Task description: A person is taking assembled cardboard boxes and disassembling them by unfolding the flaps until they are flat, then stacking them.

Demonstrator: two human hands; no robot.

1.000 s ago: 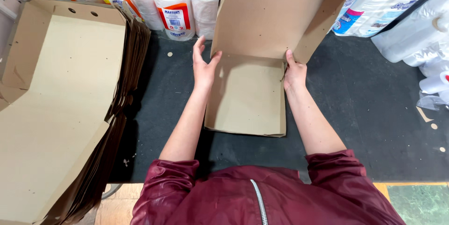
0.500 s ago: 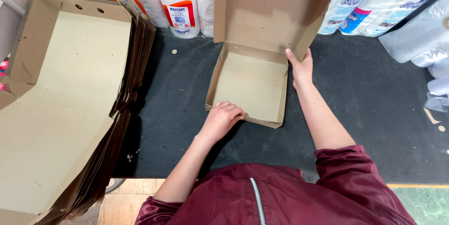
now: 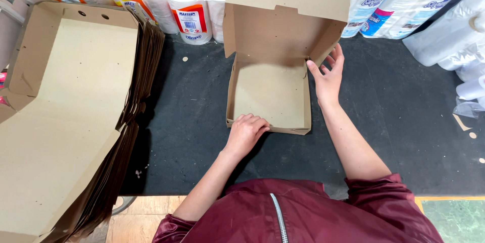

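The left hand point(image 3: 246, 131) is curled over the near front wall of the cardboard box point(image 3: 269, 94), fingers bent down onto its left corner, apparently so that the folded wall is kept upright. The right hand point(image 3: 327, 75) is held open with fingers spread, laid against the box's right wall near the hinge of the raised lid, seemingly to steady that side. Both forearms are stretched forward from maroon sleeves, the left bent inward. The box sits on the dark worktop point(image 3: 404, 122). Left of the box a stack of flat cardboard blanks point(image 3: 70, 116) is laid; behind the box, paper rolls point(image 3: 189, 8) are lined up.
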